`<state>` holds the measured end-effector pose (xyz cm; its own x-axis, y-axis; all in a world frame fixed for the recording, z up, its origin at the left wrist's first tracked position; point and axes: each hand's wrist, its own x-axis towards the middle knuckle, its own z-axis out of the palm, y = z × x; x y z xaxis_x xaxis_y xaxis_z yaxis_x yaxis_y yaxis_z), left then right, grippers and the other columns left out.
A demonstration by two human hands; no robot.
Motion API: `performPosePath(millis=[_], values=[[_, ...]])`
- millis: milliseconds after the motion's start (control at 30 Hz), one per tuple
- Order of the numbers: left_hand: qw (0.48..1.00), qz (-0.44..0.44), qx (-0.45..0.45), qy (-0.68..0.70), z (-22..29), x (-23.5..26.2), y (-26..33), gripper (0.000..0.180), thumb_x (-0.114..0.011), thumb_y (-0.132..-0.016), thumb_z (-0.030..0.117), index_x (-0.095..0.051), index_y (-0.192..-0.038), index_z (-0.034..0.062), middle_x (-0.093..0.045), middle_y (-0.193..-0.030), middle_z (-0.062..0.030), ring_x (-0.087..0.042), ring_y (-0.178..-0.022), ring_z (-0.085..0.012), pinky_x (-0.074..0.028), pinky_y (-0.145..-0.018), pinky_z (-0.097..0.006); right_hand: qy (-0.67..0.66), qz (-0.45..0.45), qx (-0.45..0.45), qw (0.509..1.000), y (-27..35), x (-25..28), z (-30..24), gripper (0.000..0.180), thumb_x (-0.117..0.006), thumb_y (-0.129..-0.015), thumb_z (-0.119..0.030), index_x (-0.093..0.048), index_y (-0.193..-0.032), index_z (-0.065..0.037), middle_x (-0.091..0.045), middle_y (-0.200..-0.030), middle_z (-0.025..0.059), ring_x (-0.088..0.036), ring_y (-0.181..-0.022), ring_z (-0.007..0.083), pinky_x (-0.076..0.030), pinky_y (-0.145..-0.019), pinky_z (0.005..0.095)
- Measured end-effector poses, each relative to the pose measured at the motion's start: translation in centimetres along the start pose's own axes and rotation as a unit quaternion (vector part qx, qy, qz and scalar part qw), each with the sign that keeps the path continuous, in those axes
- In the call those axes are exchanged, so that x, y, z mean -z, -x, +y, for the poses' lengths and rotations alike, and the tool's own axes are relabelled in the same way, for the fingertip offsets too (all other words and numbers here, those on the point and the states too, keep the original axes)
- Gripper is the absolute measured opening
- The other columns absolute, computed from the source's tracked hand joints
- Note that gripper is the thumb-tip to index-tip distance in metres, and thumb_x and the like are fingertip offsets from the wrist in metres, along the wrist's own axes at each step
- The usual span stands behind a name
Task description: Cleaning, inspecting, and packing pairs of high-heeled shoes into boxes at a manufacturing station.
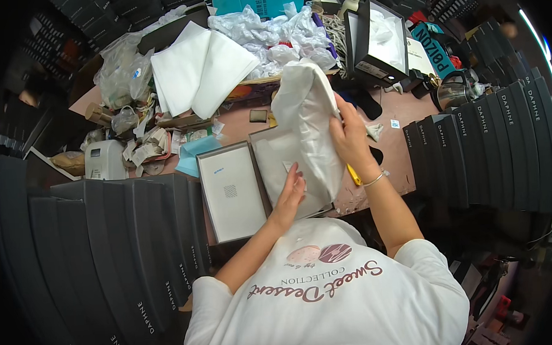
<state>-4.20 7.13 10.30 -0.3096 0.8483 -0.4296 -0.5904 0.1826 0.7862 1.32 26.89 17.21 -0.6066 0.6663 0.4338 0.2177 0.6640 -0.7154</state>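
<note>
My right hand [352, 134] grips the right edge of a bunched sheet of white wrapping paper [310, 108], which rises above an open shoe box [268, 149]. What lies beneath the paper is hidden. My left hand [289, 193] is held over the near part of that box, its fingers stretched out beside the paper and a small white tag [287, 165]. Left of the box lies its grey-edged lid [234, 206], pale inside face up. A yellow cutter [354, 174] rests on the pink table [397, 160] below my right wrist.
Stacked dark shoe boxes stand at the left [117, 243] and right [487, 149]. Behind are white paper sheets [202, 67], crumpled tissue [269, 38] and an open black box [378, 42]. A white device [105, 159] and loose scraps crowd the left side.
</note>
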Motion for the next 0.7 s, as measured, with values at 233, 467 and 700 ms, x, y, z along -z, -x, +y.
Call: performPosePath(millis=[233, 467, 700], values=[[0.981, 0.028, -0.024, 0.19, -1.2, 0.6, -2.1, 0.052, -0.035, -0.095, 0.051, -0.047, -0.128, 0.0126, -0.059, -0.111, -0.0042, -0.059, -0.091, -0.0133, -0.049, -0.069, -0.031, 0.01, -0.075, 0.143, 0.987, 4.5, -2.2, -6.2, 0.05, -0.065, -0.078, -0.009, -0.053, -0.126, -0.003, -0.052, -0.113, 0.0183, -0.052, -0.103, 0.0331, -0.041, -0.092, 0.038], [0.955, -0.037, 0.007, 0.295, -1.4, 4.0, 0.7, 0.057, -0.034, -0.09, 0.06, -0.048, -0.127, 0.0184, -0.065, -0.1, -0.0043, -0.062, -0.068, -0.0159, -0.044, -0.046, -0.031, -0.028, -0.255, 0.023, 0.966, 2.0, 0.6, -4.6, 0.028, -0.068, -0.084, -0.025, -0.057, -0.075, -0.001, -0.055, -0.07, 0.0146, -0.054, -0.062, 0.029, -0.043, -0.058, 0.0388], [0.865, -0.15, -0.127, 0.462, -3.0, 9.1, -0.9, 0.048, -0.036, -0.1, 0.038, -0.032, -0.141, 0.014, -0.041, -0.139, -0.0044, -0.042, -0.127, -0.0229, -0.034, -0.108, -0.039, 0.068, -0.523, 0.228, 0.818, 12.3, -2.2, -2.0, 0.025, -0.069, -0.078, -0.026, -0.057, -0.075, -0.005, -0.058, -0.082, 0.0088, -0.059, -0.079, 0.0271, -0.047, -0.067, 0.0372]])
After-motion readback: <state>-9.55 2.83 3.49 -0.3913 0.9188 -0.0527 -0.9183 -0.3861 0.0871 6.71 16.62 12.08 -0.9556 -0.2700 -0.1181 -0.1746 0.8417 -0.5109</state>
